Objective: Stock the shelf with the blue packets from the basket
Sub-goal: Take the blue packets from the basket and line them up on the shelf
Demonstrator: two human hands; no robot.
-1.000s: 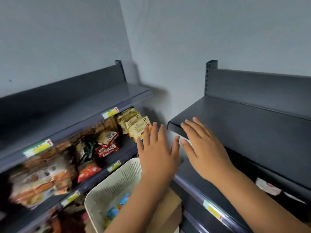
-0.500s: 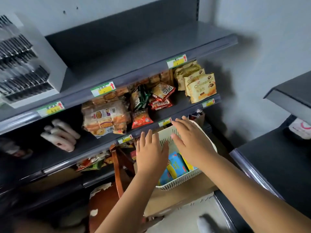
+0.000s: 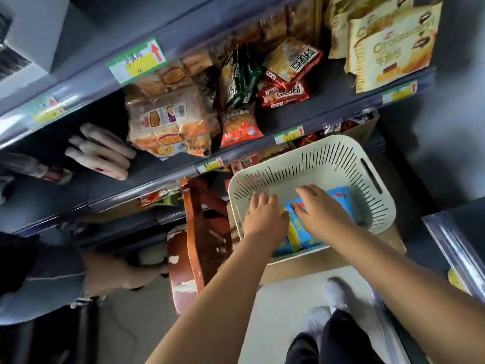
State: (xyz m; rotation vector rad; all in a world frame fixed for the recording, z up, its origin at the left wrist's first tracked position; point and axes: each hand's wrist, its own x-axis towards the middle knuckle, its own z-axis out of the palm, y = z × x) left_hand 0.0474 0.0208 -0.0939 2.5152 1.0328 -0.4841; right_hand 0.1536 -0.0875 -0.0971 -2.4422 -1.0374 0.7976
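A pale slotted plastic basket (image 3: pixel 341 158) sits low at centre right on a cardboard box. Blue packets (image 3: pixel 301 236) with yellow and red print lie in its bottom. Both my hands are inside the basket, palms down. My left hand (image 3: pixel 263 215) hovers over the left side of the packets with fingers spread. My right hand (image 3: pixel 321 210) rests flat on top of a blue packet, fingers apart, not closed around it. A dark empty shelf edge (image 3: pixel 451 243) shows at the right border.
A dark shelf unit (image 3: pixel 288 119) on the left holds snack bags, bread packs and beige wafer packs. A worn red-brown wooden stool (image 3: pixel 195 232) stands left of the basket. Another person's arm (image 3: pixel 110 274) reaches in at lower left. My feet (image 3: pixel 330 306) stand on pale floor.
My view tilted down from the empty right shelf to the basket. Both hands dropped from shelf height into the basket onto the blue packets.
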